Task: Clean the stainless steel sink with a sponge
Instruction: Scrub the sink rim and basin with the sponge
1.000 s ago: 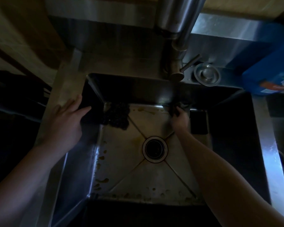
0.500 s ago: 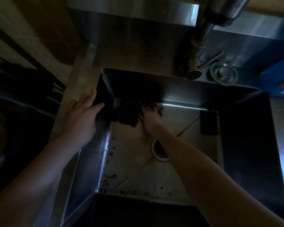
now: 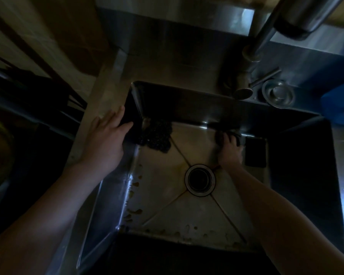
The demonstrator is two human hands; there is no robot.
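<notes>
Judging from brown spots along the near and left edges of the sink, much cleaning is not yet done, while the left hand lies straight-fingered on the rim and the right hand curls around a dark sponge at the far wall.

L hand & R hand bare; both forearms bare up to frame edge, dimly lit.
</notes>
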